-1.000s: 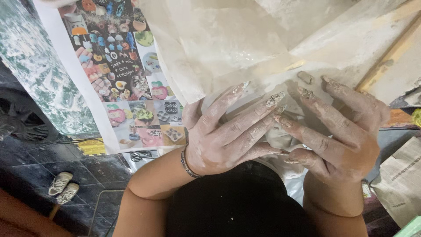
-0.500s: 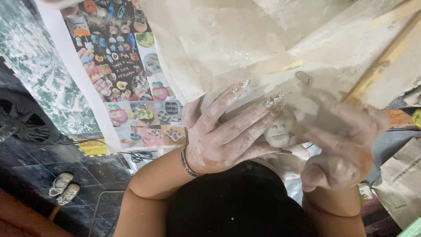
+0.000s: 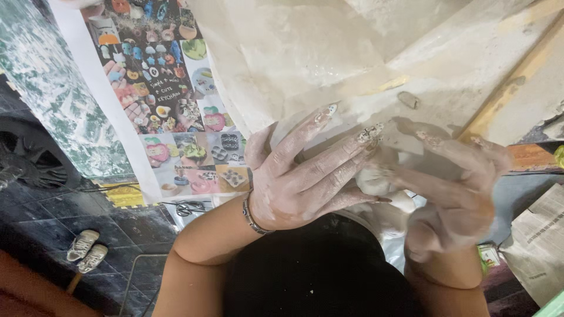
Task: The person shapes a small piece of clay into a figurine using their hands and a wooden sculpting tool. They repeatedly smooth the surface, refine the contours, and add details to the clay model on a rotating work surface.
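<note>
- A dark lap is filling the bottom of the view, nearest the camera.
- The left hand, wearing a bracelet, is lying with fingers spread, pressing on a pale clay lump.
- The right hand, blurred, is cupping that lump from the other side.
- A clay-smeared plastic sheet is covering the worktop beyond; a picture poster is hanging at left.

Left of our left hand's fingers we see a tall poster, white-edged, crowded with colourful little pictures on a dark ground. Below our right hand's fingers lie a small green-and-white packet and a folded grey newspaper sheet
</note>
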